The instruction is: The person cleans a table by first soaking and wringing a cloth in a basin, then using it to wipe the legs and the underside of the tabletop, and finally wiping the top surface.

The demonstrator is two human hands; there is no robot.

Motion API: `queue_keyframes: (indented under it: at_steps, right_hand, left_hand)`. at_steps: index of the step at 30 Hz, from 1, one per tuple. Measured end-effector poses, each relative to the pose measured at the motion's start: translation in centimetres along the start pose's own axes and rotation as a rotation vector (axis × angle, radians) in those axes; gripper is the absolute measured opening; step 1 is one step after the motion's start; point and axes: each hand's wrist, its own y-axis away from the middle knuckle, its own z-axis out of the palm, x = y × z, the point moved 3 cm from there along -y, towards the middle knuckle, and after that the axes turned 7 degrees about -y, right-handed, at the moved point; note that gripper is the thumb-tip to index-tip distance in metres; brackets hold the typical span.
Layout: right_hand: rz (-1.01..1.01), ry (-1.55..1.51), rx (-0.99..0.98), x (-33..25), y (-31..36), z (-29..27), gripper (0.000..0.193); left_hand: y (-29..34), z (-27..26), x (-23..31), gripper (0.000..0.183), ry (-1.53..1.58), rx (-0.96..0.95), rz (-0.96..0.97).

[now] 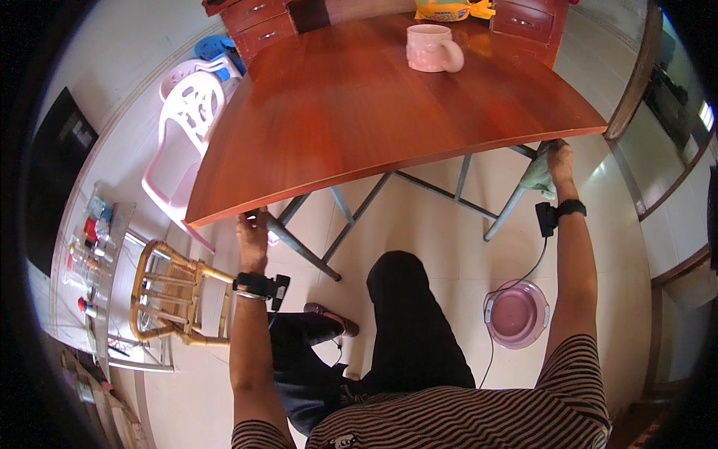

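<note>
Biggest item on my feed is the table (pixel 359 112) at 12 o'clock, red-brown top facing up, grey metal legs crossed below. Pink chair (pixel 179 196) sits at 10, wooden stool (pixel 168 279) at 8, both off the L side, prob. to leave standing room. Basin (pixel 516 313) is on the tiles at 4, inside the R arm. My hands are well apart: L hand (pixel 252 241) at 9, up against the near edge by its L corner; R hand (pixel 560 163) between 2 and 3, closed on a green cloth (pixel 537 178) under the R corner. That wide spacing prob. shares the load evenly. L fingertips are hidden by the top, so can't tell if they're clamped. Mug (pixel 426 51) stands upright at 1, well back from the edge, handle toward 2; safer there, imo. Table's near edge slants from 9 up to 2; I'd call that its long axis, w/ the near side facing me at 6.
</note>
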Motion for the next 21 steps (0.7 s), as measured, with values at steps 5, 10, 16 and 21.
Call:
queue_keyframes:
  at_steps: [5,10,16,21]
  right_hand:
    - [0.205,-0.029,-0.078,6.5,-1.8,2.7,0.029]
    - [0.564,-0.616,-0.25,13.3,-0.8,4.7,0.028]
    - [0.902,-1.422,0.118,9.6,9.7,0.0,0.027]
    - [0.423,-1.157,0.41,-8.0,10.5,-14.8,0.022]
  left_hand:
    - [5.6,1.3,2.2,0.025,-0.145,0.008,0.156]
    - [11.4,2.6,7.7,0.024,-0.086,-0.021,0.325]
    - [17.1,4.9,13.0,0.026,0.09,-0.169,0.284]
    - [20.0,5.8,15.8,0.027,-0.15,-0.227,0.443]
